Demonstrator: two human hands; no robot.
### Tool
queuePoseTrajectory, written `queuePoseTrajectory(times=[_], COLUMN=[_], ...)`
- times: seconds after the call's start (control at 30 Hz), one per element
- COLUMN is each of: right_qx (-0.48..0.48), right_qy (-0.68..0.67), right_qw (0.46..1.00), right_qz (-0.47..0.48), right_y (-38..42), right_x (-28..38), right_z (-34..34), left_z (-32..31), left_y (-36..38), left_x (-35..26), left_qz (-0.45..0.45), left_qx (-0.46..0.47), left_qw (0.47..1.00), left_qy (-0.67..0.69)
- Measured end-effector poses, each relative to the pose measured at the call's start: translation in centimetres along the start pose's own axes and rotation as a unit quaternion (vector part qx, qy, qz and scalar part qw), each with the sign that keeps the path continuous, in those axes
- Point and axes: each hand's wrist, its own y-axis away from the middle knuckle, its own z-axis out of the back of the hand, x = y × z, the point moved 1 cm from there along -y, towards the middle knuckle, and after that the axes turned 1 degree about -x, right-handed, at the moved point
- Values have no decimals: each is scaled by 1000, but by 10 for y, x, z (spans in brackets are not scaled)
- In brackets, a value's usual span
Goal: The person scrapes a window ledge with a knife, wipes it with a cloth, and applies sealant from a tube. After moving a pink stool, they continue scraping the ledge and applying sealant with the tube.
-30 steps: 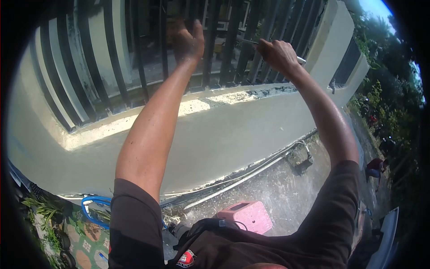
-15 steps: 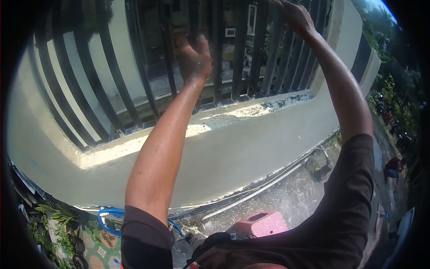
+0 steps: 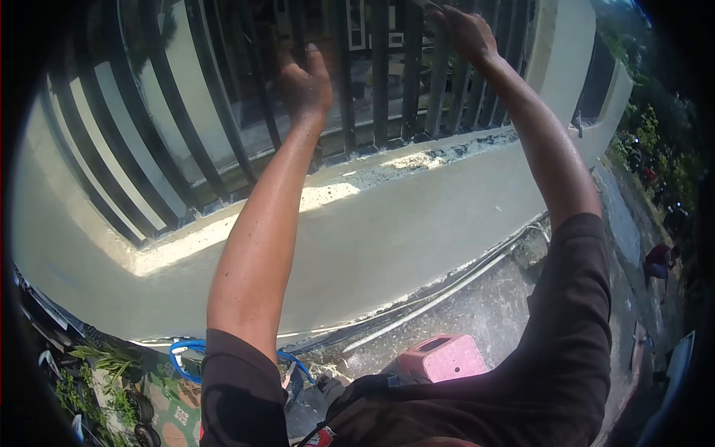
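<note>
My left hand (image 3: 305, 88) is raised against a dark window bar (image 3: 314, 141), its thumb and fingers on either side of the bar. The fingers' far ends are in shadow. Farther right and higher, my right hand (image 3: 468, 36) is bent at the wrist in front of the bars. Its fingers are closed on a thin pale object (image 3: 429, 4) at the top edge of the view, too little of which shows to name. Below both hands, the concrete sill (image 3: 387, 176) has peeling paint and bright sun patches.
A pale wall (image 3: 417, 231) curves below the sill. On the ground stand a pink plastic stool (image 3: 445, 359) and, to the left, a blue hose (image 3: 179, 363). A white pipe (image 3: 417, 316) runs along the wall's foot. A person (image 3: 658, 261) is far off at right.
The view has shifted, so the bars and my left hand appear farther left and up together. My right hand has come slightly lower, bringing the thin pale object into sight.
</note>
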Motion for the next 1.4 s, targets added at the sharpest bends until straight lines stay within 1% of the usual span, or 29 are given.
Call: queuePoseTrajectory(times=[0.1, 0.17, 0.23, 0.27, 0.33, 0.37, 0.4, 0.43, 0.5, 0.53, 0.6, 0.63, 0.67, 0.7, 0.77, 0.8, 0.83, 0.87, 0.9, 0.93, 0.97, 1.0, 1.03, 1.1, 1.13, 1.2, 1.3, 1.33, 1.4], right_qx=[63, 63, 122, 123, 221, 225, 260, 294, 286, 306, 324, 233, 141, 159, 145, 208, 176, 168, 154, 159, 17, -126, -122, 53, 55, 116, 214, 231, 234], right_qy=[121, 112, 100, 101, 136, 134, 131, 129, 137, 144, 154, 156, 154, 222, 313, 329, 338, 195, 46, 54, 179, 292, 296, 360, 363, 404, 470, 468, 470], right_qw=[988, 988, 984, 984, 959, 959, 950, 940, 939, 933, 925, 953, 972, 959, 934, 920, 923, 963, 964, 963, 980, 947, 946, 929, 928, 907, 855, 851, 848], right_qz=[75, 81, 86, 82, 112, 109, 111, 116, 131, 123, 127, 118, 106, 70, 89, 33, 49, -82, -211, -209, -86, 43, 47, 64, 63, 16, -50, -62, -71], right_y=[28, 55, 83, 97, 126, 139, 148, 154, 148, 139, 109, 87, 65, 40, -4, -29, -49, -55, -59, -65, -78, -86, -90, -97, -98, -93, -77, -73, -56], right_x=[-14, -13, -9, -7, -1, 2, 5, 9, 13, 16, 27, 37, 47, 59, 67, 74, 58, 81, 107, 91, 56, 30, 18, 8, 18, 54, 112, 117, 126], right_z=[-11, -11, -11, -11, -15, -15, -15, -14, -8, -3, 8, 17, 28, 38, 49, 56, 53, 69, 84, 67, 39, 23, 21, 19, 19, 29, 42, 39, 32], left_z=[-2, -4, -3, -1, 0, -2, -3, -1, 2, -1, -13, -7, -1, 2, 3, 6, 7, 7, 8, 8, 7, 6, 5, 5, 6, 8, 10, 12, 16], left_y=[-1, -1, 1, 0, 0, -1, -1, 2, 0, -2, -6, -7, -2, 0, 0, 0, 0, -1, 0, 1, 2, 2, 1, 0, 2, -1, -1, -2, -2], left_x=[2, 6, 5, 1, 0, 3, 6, 3, -5, 2, 26, 20, 8, 0, -1, -4, -7, -6, -6, -5, -3, 0, 3, 6, 5, 4, 4, 4, 2], left_qz=[-11, -8, -8, 19, 49, 36, 23, 27, 54, 55, 10, 13, 35, 56, 45, 60, 74, 79, 59, 39, 46, 58, 69, 60, 67, 75, 87, 118, 114], left_qx=[-19, -18, -14, 7, 32, 18, 3, 4, 11, 4, -19, -30, -10, 12, -2, 15, 33, 32, 21, 9, 8, 19, 32, 30, 43, 74, 82, 110, 112], left_qw=[1000, 1000, 1000, 1000, 998, 999, 1000, 999, 998, 998, 999, 999, 999, 998, 999, 998, 997, 996, 998, 999, 998, 997, 996, 995, 995, 994, 991, 984, 983], left_qy=[1, -2, -4, -12, -21, -19, -18, -18, -44, -40, -34, -33, -15, 4, 13, 15, 17, 23, 28, 32, 38, 46, 54, 69, 52, 41, 57, 76, 86])
